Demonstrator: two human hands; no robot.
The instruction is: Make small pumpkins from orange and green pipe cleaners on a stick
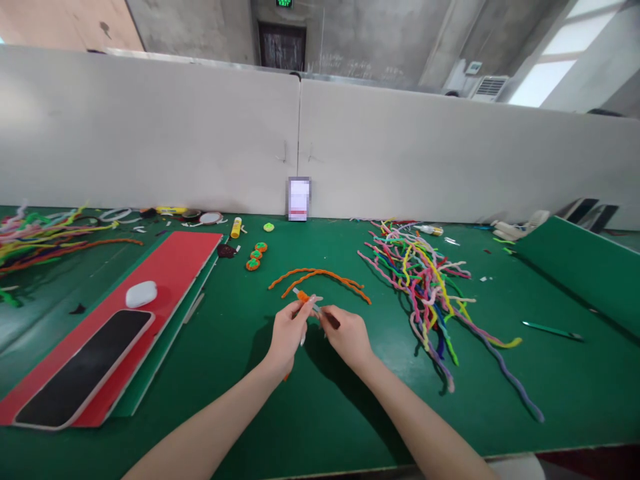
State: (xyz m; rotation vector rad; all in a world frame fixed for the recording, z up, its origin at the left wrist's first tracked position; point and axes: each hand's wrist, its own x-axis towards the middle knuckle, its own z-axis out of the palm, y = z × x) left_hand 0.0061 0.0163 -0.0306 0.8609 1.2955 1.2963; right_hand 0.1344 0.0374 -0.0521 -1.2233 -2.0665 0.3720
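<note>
My left hand (291,330) is closed in a pinch round an orange pipe cleaner (303,297), which looks wound about a thin pale stick (316,308). The stick's whitish tip pokes out beyond my left fingers. Close beside it, the fingers of my right hand (349,335) grip the stick's other end, which they mostly hide. A bit of orange shows below my left wrist. Just beyond my hands, loose orange pipe cleaners (320,271) lie curved on the table. Three round orange-and-green pieces (257,255) sit in a row farther left.
On the green table (225,427), a multicoloured pipe cleaner pile (425,280) spreads at right, another (35,237) at far left. A phone (87,367) and white earbud case (141,294) rest on red boards. A glue stick (236,228) and small screen (299,199) stand by the partition (150,133).
</note>
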